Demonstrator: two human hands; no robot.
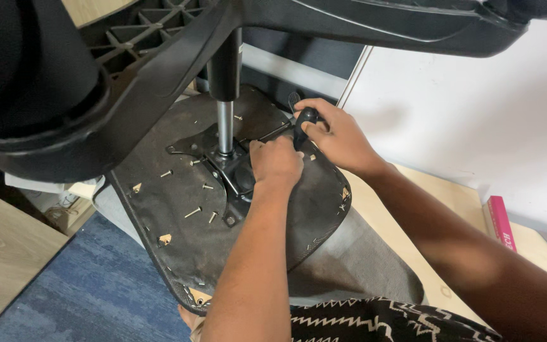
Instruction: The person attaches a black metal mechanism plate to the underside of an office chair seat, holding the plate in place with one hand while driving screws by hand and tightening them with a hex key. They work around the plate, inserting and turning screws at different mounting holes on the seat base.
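Seat underside (185, 247) lies face up in front of you, its black fabric tilted across your lap and a grey cushion edge showing below it. Bolted to its middle is a black metal plate (229, 168), and a shiny gas cylinder (225, 126) rises straight up from that plate into the chair base (159, 82), whose thick black arms fill the top of the view.

Your left hand (276, 163) rests curled on the plate, just right of the cylinder, knuckles up; whether it pinches anything beneath them cannot be told. Your right hand (337, 134) is closed around the black handle of a screwdriver (303, 123), which points down toward the plate close beside your left hand, the two hands nearly touching. The tip is hidden behind your left hand.

Loose screws (192, 212) lie scattered on the fabric to the left of the plate, several well apart from each other. Small pale tabs (165, 239) show along the fabric's edge.

To your right sits a pale wooden floor (406, 253) and a pink book (500, 221) against the white wall (476, 114). To your left is a blue carpet (96, 291).
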